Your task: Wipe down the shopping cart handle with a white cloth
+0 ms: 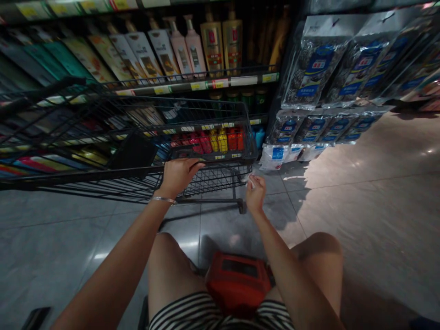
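Carries pump bottles [193, 48] in a row along the upper shelf [180, 87]; holds pink, yellow and red bottles [222, 141] on the lower shelf [228, 156]. Spreads below as grey tiled floor [343, 206], bearing a black wire shopping cart [103, 173].

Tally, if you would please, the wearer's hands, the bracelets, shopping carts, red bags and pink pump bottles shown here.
Hands: 2 (left hand, right hand)
Shopping cart: 1
Bracelet: 1
Red bag: 1
Pink pump bottles: 2
Total: 7
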The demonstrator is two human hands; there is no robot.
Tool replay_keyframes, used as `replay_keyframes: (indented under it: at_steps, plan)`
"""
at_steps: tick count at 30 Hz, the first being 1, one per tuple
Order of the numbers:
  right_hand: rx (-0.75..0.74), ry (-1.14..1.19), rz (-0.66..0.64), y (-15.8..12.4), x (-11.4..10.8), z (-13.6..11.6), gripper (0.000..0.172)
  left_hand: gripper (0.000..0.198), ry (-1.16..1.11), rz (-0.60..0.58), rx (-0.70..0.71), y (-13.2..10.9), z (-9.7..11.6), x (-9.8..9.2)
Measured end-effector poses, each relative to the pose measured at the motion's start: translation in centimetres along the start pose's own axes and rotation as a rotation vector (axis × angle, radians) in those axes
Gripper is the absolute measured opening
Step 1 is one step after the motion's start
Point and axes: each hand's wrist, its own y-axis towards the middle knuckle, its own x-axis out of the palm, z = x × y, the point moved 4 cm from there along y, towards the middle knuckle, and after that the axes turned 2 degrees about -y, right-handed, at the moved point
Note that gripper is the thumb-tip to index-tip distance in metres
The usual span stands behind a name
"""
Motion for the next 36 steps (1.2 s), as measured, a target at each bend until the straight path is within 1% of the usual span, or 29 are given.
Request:
replay_keyframes:
  at_steps: [2,4,8,9,11,14,18,21,24,28,31,34,36]
  plan:
    - [0.065,-0.007,0.057,-0.6,0.0,0.4,0.027,0.039,0.007,-0.020,-0.019,0.2,0.3,-0.1]
    - [0.098,0.006,0.103,-1.1,0.0,-0.3,0.029,0.039,0.017,-0.038,-0.032,0.4,0.6,-0.1]
    - [0.068,0.085,0.168,-0.7,0.1,-3.6,0.030,0.040,0.035,-0.066,-0.036,0.9,1.2,-0.1]
    - [0.054,0.106,0.165,-0.3,0.4,-4.4,0.029,0.041,0.039,-0.071,-0.039,1.0,1.4,0.0]
    - [0.031,0.140,0.118,0.5,1.2,-5.3,0.023,0.042,0.043,-0.077,-0.047,1.2,1.8,0.0]
    - [0.039,0.131,0.052,1.1,2.5,-5.0,0.014,0.043,0.045,-0.080,-0.061,1.4,2.3,0.0]
    - [0.058,0.044,0.052,1.5,3.1,-3.4,0.016,0.043,0.040,-0.085,-0.078,1.6,3.0,0.0]
    - [0.001,0.013,-0.016,1.9,3.2,-2.7,0.019,0.042,0.036,-0.084,-0.088,1.8,3.4,0.3]
    - [-0.008,0.001,-0.079,2.2,3.0,-1.7,0.020,0.042,0.035,-0.069,-0.090,2.0,3.7,0.5]
    - [0.010,-0.011,-0.084,1.8,2.1,-0.7,0.016,0.040,0.033,-0.044,-0.050,2.3,4.0,0.6]
    - [-0.007,-0.002,-0.071,1.1,1.3,-1.1,0.018,0.036,0.021,-0.039,0.022,2.3,3.8,0.3]
    - [-0.058,0.038,-0.063,0.8,1.2,-3.0,0.022,0.026,0.007,-0.026,0.111,1.7,3.1,-0.1]
    - [-0.108,0.075,-0.054,0.9,1.6,-4.6,0.022,0.026,0.014,-0.005,0.131,1.0,2.2,-0.4]
